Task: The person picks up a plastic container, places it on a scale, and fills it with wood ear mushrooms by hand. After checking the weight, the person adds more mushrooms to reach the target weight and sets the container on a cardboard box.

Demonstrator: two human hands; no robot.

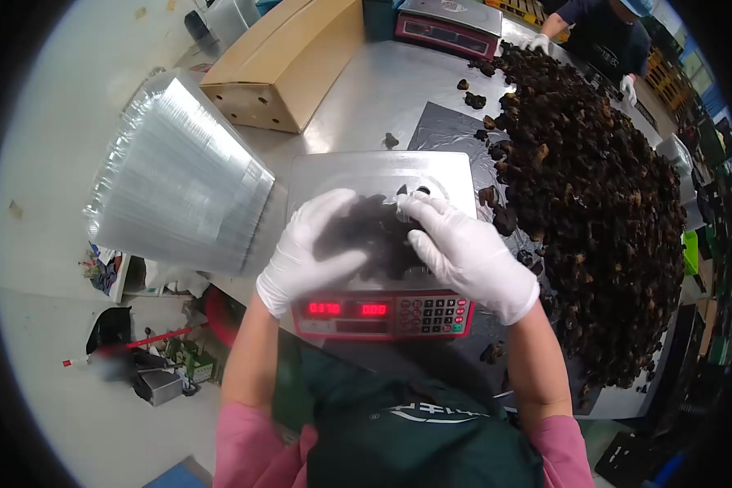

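My left hand [311,254], in a white glove, is over the left part of a weighing scale's metal platform [455,168]. Its thumb and fingers are spread in a curve. My right hand [472,256], gloved too, reaches over the right side with its fingers bent together; I cannot tell what is at their tips, where small dark and whitish bits show. A dark patch like a shadow or reflection lies on the platform between both hands. Below, the scale's red panel [382,317] has lit digits and a keypad.
A big heap of dark brown, crinkled pieces [594,236] covers the table's right side. Nested clear plastic trays [179,179] lean at left, beside a cardboard box [289,65]. Another scale [450,24] stands at the back. Across the heap is a co-worker [606,37] with gloved hands.
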